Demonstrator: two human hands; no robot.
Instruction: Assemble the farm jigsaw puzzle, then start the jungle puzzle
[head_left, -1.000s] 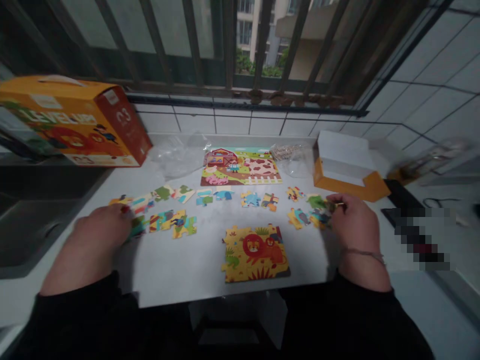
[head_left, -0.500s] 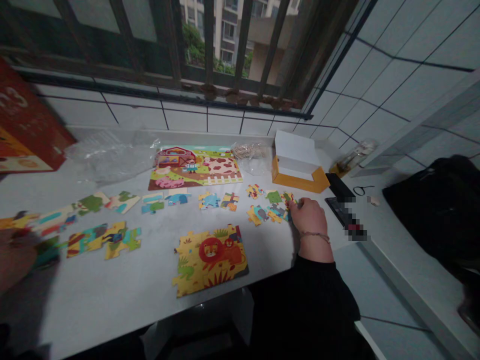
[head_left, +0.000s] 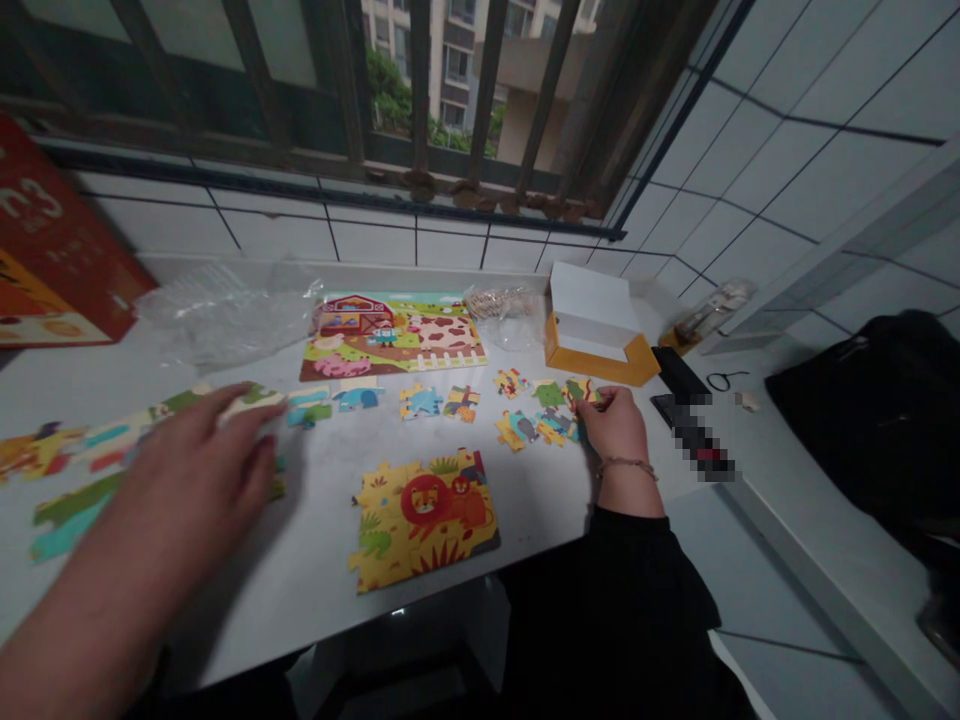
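Note:
My left hand (head_left: 191,490) hovers over the left part of the white table, fingers apart and nothing visible in them. Beneath and around it lie jigsaw pieces, among them a green and teal piece (head_left: 71,520) and a fox-coloured piece (head_left: 37,455); some are covered by the hand. At the right, my right hand (head_left: 621,430) has its fingers closed on the edge of a puzzle piece (head_left: 581,388) that rests among several loose ones. Between the hands, nearer the front edge, a joined lion puzzle section (head_left: 427,515) lies flat. Elephant pieces (head_left: 358,396) sit behind it.
Along the back are a clear plastic bag (head_left: 225,315), a farm picture (head_left: 397,335), a small bag of sticks (head_left: 510,310) and an opened yellow box (head_left: 600,350). A red box (head_left: 60,240) stands at left; dark objects (head_left: 679,375) lie at right.
My left hand has moved from the left edge towards the right, and the green and teal piece now lies on the table behind it. My right hand has barely shifted.

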